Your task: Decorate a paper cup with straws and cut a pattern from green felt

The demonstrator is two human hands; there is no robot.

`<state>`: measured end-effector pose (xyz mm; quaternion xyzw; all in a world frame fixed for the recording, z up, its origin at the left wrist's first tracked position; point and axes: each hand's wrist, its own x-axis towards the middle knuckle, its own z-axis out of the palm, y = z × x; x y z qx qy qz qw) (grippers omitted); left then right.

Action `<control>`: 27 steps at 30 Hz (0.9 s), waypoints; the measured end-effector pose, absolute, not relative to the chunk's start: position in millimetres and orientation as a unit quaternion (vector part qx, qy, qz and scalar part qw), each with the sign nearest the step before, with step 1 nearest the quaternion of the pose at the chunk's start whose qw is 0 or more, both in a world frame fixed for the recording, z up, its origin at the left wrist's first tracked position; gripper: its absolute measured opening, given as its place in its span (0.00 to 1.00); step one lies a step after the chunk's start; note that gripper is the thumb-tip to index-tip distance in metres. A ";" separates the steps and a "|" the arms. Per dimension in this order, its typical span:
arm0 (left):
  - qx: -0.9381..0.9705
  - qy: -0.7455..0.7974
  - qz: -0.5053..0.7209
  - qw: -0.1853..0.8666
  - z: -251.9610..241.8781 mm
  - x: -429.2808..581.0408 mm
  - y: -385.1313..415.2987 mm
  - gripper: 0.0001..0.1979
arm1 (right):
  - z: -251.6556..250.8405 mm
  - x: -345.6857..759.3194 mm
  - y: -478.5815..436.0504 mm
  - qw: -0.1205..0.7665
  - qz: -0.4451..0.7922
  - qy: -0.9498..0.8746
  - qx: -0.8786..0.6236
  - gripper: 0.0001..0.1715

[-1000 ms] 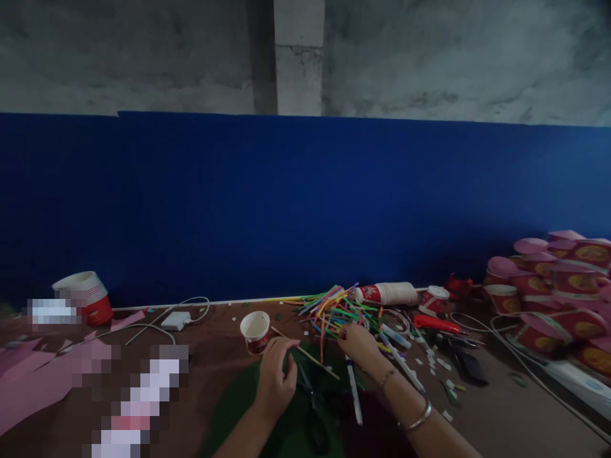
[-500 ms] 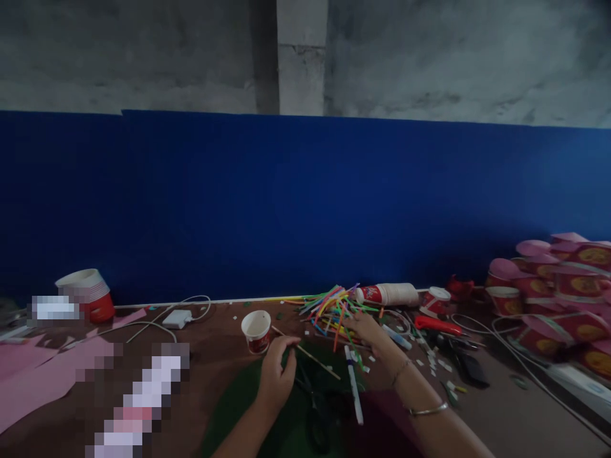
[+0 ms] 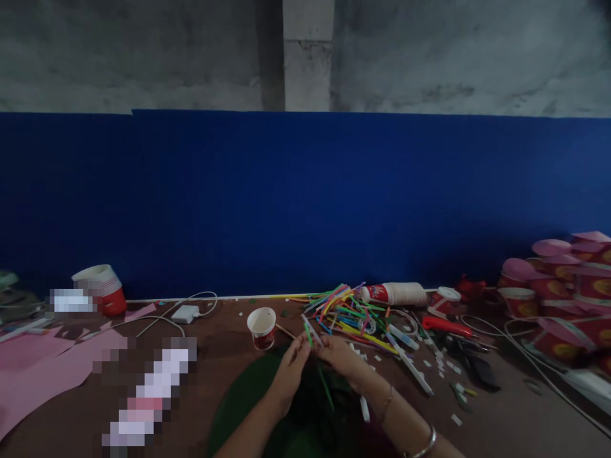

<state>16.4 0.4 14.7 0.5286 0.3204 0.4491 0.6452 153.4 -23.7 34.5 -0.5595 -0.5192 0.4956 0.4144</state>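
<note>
A green straw (image 3: 308, 335) was pinched in the left hand (image 3: 290, 367), a pale straw (image 3: 312, 330) in the right hand (image 3: 342, 357), near a cup (image 3: 262, 328) on the worktop (image 3: 205, 375).

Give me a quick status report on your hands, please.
Left hand pinching thin green strip. Right hand close beside, grip unclear. Paper cup and coloured strip pile just beyond; neither seems in the way.
</note>
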 end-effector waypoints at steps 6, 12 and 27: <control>0.362 0.306 0.471 0.744 21.0 11.3 3.8 0.13 | 31.3 145.0 -28.1 0.325 0.406 -0.637 -0.569 0.15; 0.320 0.308 0.502 0.742 19.4 7.5 10.6 0.12 | 38.8 186.0 -17.2 0.291 0.128 -0.655 -0.686 0.15; 0.341 0.282 0.481 0.756 12.5 5.1 15.7 0.15 | 18.9 188.6 -13.3 0.164 -0.074 -0.727 -0.662 0.11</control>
